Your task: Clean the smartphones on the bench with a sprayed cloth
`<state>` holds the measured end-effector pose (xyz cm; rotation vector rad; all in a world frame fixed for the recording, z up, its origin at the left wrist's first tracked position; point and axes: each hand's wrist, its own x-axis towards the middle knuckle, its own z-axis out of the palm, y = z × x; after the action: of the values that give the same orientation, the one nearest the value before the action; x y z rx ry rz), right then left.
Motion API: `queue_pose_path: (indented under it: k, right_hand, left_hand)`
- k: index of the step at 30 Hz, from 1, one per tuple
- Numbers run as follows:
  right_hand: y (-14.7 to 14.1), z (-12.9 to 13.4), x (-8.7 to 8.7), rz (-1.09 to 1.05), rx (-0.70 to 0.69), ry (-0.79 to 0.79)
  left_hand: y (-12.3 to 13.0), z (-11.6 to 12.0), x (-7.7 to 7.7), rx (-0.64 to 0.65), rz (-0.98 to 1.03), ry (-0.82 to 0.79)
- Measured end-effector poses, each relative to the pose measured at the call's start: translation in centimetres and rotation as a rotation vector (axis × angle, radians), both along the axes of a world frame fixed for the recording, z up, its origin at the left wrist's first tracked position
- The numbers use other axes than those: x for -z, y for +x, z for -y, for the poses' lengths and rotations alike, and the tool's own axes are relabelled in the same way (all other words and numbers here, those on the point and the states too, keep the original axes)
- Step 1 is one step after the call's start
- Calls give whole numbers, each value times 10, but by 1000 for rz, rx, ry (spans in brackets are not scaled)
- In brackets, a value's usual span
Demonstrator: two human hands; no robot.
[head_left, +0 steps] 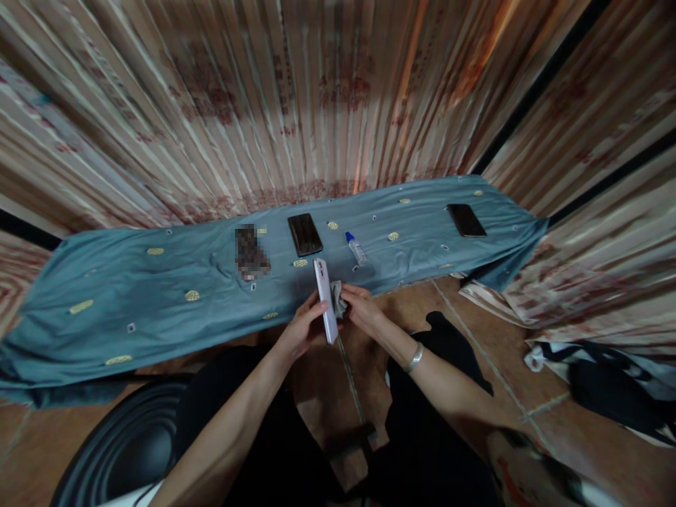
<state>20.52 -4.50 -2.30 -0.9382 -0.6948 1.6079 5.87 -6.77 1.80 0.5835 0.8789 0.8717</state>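
My left hand (305, 325) is closed around a pale lilac smartphone (326, 303), which stands nearly upright on edge in front of me. In the fingers of my right hand (363, 307) is a crumpled grey cloth (338, 296), held against or very close to the phone's right-hand side. Beyond them, on the blue-green cloth cover (232, 310), lies a dark phone (305, 234) with a glossy face. A small clear bottle with a blue cap (355, 248) rests on its side to the right of that phone.
Farther right on the cover is another dark phone or small tablet (467, 220). A pixelated dark item (251, 252) lies to the left. Pleated curtains (327, 105) rise behind. A black round ridged object (132, 443) sits at lower left, and clothes (607, 387) lie at the right.
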Motion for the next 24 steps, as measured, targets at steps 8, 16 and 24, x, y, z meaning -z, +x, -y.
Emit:
queue_pose_path:
  k: [8, 16, 24]
  right_hand:
    - [16, -17, -1, 40, 77, 25]
    - [30, -22, -12, 186, 142, 199]
    - [34, -13, -26, 401, 67, 351]
  left_hand:
    - [6, 8, 5, 79, -63, -3]
    - [10, 15, 7, 177, -177, 69]
    - [10, 16, 14, 143, -158, 0]
